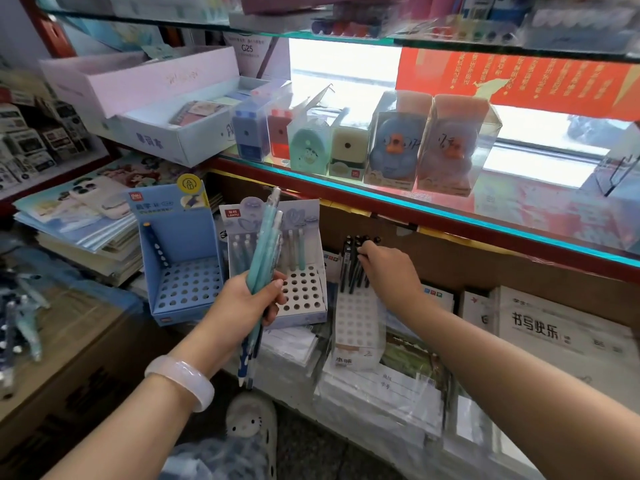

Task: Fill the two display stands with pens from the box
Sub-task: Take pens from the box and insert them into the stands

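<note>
The blue display stand (180, 258) carries a red "deli" tag on its header card and holds one dark dotted pen (156, 247) leaning at its left wall; the rest of its hole grid shows open. Just right of it, the lilac display stand (277, 258) bears a red "LANTU" label and has a few pale pens (296, 249) standing upright in its back rows, front holes bare. The left hand (251, 299), a pale bangle (180, 381) on its wrist, grips a bundle of teal and dotted pens (265, 258) held upright in front of the lilac stand. The right hand (384, 268) is well apart from it, its fingers curled on dark pens (351, 265) standing in a white perforated holder (356, 327) further right; whether they pinch one cannot be told. More pens (17, 320) lie at the far left on a cardboard box (69, 358). The glass shelf (415, 206) above holds boxed pencil sharpeners (391, 147), and a card behind reads "G25" (247, 48)
</note>
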Action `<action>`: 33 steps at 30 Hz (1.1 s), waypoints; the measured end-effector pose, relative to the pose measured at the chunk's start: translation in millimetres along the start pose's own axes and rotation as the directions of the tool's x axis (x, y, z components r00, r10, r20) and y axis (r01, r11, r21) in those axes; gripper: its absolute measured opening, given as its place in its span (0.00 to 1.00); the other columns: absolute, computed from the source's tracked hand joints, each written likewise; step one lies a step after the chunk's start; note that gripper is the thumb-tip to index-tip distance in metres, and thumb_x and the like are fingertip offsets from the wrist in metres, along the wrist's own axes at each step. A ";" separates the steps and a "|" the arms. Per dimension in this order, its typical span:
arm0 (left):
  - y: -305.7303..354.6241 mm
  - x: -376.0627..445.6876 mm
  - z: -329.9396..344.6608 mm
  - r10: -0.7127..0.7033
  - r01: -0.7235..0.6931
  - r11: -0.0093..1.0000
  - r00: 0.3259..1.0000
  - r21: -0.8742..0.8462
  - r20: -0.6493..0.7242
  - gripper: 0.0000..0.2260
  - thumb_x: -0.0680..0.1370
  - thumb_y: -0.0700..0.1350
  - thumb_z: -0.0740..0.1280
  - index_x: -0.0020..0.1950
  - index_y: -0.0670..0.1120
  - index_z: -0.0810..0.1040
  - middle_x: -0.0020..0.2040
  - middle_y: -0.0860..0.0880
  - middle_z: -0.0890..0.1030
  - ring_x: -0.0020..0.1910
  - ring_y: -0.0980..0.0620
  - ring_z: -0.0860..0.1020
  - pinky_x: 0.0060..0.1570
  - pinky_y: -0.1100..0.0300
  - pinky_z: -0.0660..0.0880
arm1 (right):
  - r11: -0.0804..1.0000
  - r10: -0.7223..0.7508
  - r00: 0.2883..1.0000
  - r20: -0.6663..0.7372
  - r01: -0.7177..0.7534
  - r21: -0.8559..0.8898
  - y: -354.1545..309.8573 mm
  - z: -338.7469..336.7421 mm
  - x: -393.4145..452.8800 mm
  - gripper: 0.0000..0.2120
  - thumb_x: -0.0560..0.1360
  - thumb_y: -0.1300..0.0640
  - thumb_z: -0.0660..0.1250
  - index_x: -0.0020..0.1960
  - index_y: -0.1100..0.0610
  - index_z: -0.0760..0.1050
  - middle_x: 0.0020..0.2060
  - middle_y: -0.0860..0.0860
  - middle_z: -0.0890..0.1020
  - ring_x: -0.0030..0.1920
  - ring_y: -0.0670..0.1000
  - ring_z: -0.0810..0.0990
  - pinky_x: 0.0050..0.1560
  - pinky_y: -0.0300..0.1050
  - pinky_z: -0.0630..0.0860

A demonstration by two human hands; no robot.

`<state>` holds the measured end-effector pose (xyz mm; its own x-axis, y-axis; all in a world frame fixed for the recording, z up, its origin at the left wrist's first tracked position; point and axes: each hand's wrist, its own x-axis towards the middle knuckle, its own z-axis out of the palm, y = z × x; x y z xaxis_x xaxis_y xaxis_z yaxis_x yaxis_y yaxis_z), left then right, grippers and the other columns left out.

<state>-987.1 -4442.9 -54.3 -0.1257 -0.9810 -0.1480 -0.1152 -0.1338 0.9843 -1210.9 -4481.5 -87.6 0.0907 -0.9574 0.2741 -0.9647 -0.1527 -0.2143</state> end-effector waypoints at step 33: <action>6.1 -10.9 -36.5 -0.094 0.085 0.974 0.995 -0.209 -0.034 0.03 0.79 0.40 0.62 0.48 0.41 0.70 0.29 0.47 0.73 0.22 0.55 0.71 0.22 0.64 0.70 | 0.778 0.123 0.992 -0.003 -0.094 0.621 -51.7 -86.3 38.3 0.06 0.78 0.59 0.62 0.55 0.59 0.72 0.46 0.56 0.83 0.42 0.49 0.83 0.45 0.42 0.81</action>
<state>-950.5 -4438.2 -43.1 -0.0811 -0.9681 -0.2370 0.0833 -0.2436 0.9663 -1178.9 -4489.1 14.9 -0.0294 -0.9681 0.2490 -0.6053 -0.1810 -0.7751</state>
